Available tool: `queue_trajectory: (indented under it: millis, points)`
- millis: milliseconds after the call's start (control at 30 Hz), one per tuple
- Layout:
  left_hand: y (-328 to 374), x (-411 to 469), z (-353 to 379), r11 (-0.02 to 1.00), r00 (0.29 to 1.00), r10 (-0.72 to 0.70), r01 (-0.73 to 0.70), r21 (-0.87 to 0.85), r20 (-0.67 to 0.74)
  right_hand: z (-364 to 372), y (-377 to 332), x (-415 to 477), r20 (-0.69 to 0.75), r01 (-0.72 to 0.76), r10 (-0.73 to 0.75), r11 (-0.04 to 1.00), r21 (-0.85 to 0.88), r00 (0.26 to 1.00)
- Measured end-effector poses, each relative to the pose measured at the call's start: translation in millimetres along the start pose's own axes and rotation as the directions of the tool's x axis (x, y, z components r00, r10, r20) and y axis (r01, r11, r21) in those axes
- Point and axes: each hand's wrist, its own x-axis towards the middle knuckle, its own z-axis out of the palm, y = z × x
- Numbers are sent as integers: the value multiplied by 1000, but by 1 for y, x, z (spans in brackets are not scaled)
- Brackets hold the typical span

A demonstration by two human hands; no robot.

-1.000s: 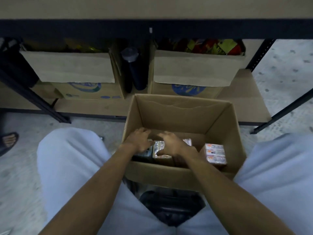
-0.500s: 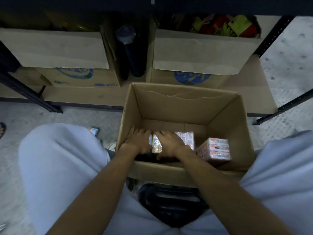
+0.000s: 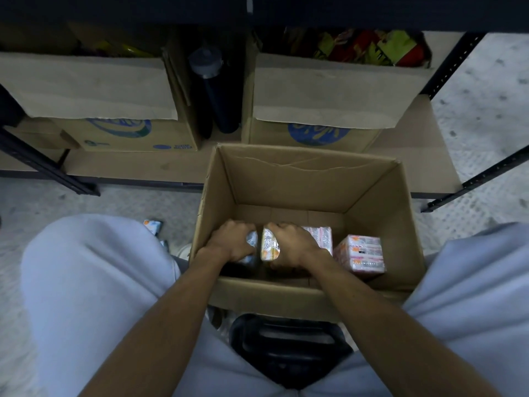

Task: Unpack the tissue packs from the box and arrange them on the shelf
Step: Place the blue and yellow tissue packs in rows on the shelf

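**Operator:** Grip status, left hand (image 3: 231,244): fingers curled down over a tissue pack (image 3: 252,244) at the near-left of the open cardboard box (image 3: 300,179), closed around its top. Only a sliver of that pack's wrapper shows past the knuckles.

**Checker:** And the right hand (image 3: 292,244)?

**Operator:** Same posture. It is clamped over a second tissue pack (image 3: 269,245), which stands just beside the first; the two packs are touching or nearly so. Both forearms pass over the near wall of the box.

**Checker:** Remaining contents?

**Operator:** A pink-wrapped pack (image 3: 322,237) sits behind and to the right of the right hand, partly hidden by it. A further pack (image 3: 361,253) stands apart toward the right wall, tilted slightly, untouched. The far half of the box floor is bare cardboard.

**Checker:** Surroundings?

**Operator:** The box stands on the floor between the person's knees, which are covered in light fabric. Beyond it, the low shelf (image 3: 160,167) carries two printed cartons (image 3: 120,133), flaps folded outward, with a dark bottle (image 3: 213,90) upright between them. The right carton holds colourful packets (image 3: 369,48). No tissue packs are visible on the shelf.
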Motion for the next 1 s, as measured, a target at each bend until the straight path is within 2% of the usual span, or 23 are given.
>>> queue_trajectory:
  millis: [300,500,800,1000]
  points:
    - [7,-8,-9,996,997,-77,77,-34,-5,-11,2,-13,-3,-58,59,994,93,998]
    - [14,-18,-28,995,997,-80,79,-56,-21,-29,3,-23,-29,-81,87,984,158,996]
    - [28,-41,-83,999,986,-25,19,-35,-162,-88,3,-45,-174,-43,71,986,163,982]
    - [45,-62,-136,999,941,-3,16,36,-339,-149,0,-70,-305,-5,71,977,212,950]
